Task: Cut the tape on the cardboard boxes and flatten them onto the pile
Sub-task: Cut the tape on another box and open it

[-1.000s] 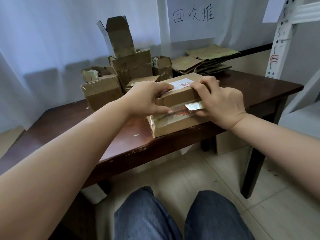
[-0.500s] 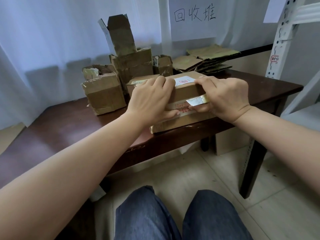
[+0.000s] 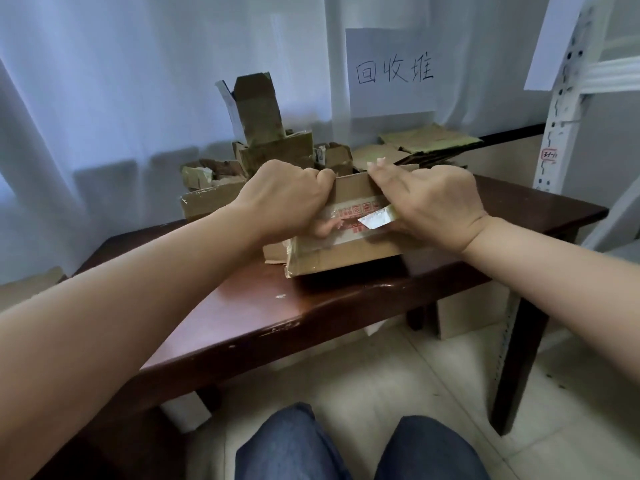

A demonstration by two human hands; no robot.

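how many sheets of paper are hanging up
2: a sheet with handwritten characters on the curtain above the flattened pile, and a blank sheet at the top right by the white rack, partly cut off.

What you cannot make out around the box

Your left hand [image 3: 287, 199] and right hand [image 3: 429, 202] cover the top edge and much of the near face of the cardboard box [image 3: 349, 249], so the tape [image 3: 346, 230] shows only in part; its red print is too small to read. The blade [image 3: 375, 220] runs under your right palm, handle unseen. The flattened pile [image 3: 429, 142] sits half hidden behind your knuckles.
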